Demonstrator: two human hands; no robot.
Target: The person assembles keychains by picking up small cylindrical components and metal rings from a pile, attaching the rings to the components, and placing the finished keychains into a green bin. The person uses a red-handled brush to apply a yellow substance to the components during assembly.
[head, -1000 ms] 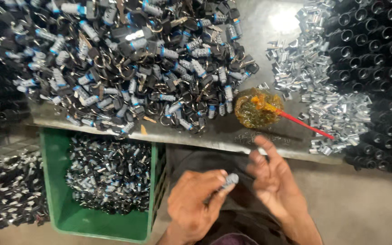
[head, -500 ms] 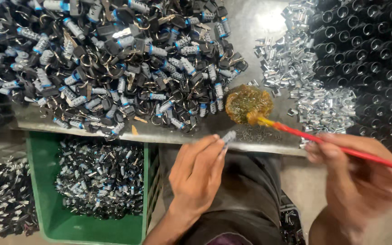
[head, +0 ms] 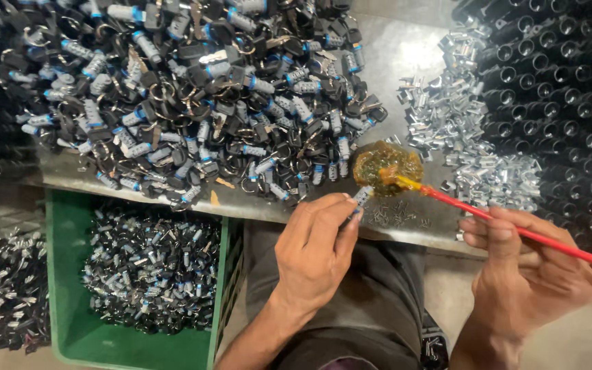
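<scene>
The small metal cylinder (head: 361,198) sits at the table's (head: 405,48) near edge, at 7 o'clock from the amber grease dab (head: 386,166). It looks light, stiff and probably slick — best pinched round its body, leaving the end bare. The left hand (head: 313,250) does just that, its grip closed on it between thumb and fingertips. The right hand (head: 529,274), at 3 o'clock, has its grip closed on the red brush (head: 515,229) — bristles in the grease.
</scene>
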